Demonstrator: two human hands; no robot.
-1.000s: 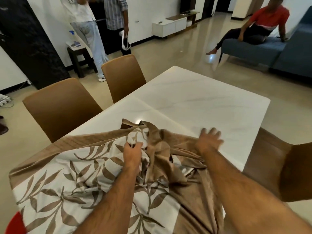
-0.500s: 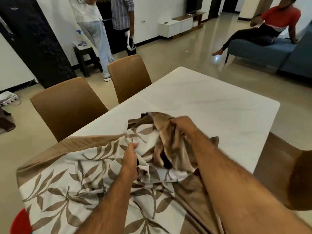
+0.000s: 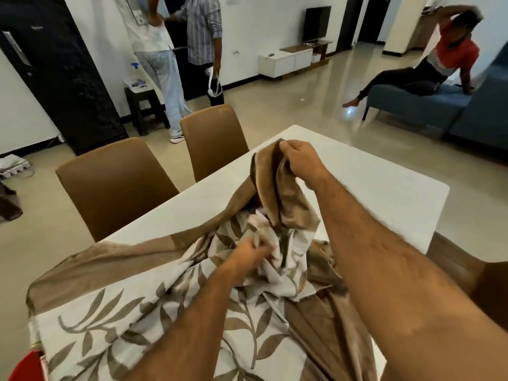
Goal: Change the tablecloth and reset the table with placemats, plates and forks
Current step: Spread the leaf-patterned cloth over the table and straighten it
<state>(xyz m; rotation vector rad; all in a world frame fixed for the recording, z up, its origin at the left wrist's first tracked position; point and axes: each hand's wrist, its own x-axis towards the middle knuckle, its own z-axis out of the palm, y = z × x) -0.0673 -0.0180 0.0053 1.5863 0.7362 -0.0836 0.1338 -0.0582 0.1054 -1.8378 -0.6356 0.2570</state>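
A: What is the surface like?

B: A white table (image 3: 365, 188) with a faint marble grain and rounded corners; its far half is bare. The near half lies under a tablecloth (image 3: 115, 320), cream with brown leaf print and a plain brown border, bunched in the middle.

A: And the hands?

B: The right hand (image 3: 301, 160) pinches a fold of the brown border and holds it up above the table. The left hand (image 3: 247, 257) is lower, fingers curled into the crumpled printed cloth, gripping it.

A: What stands around the table?

B: Two brown chairs (image 3: 115, 185) on the left side, the second chair (image 3: 214, 136) further off. Another brown seat (image 3: 483, 287) shows at the right edge. Something red (image 3: 26, 367) peeks in at the lower left corner; I cannot tell what.

A: The room?

B: Glossy beige floor (image 3: 288, 105). A black cabinet (image 3: 57, 78) by the left wall, a small dark stool (image 3: 143, 105), two people standing (image 3: 176, 50) behind the chairs, a low white television unit (image 3: 286, 61), and a person seated on a blue sofa (image 3: 428, 105) at the right.
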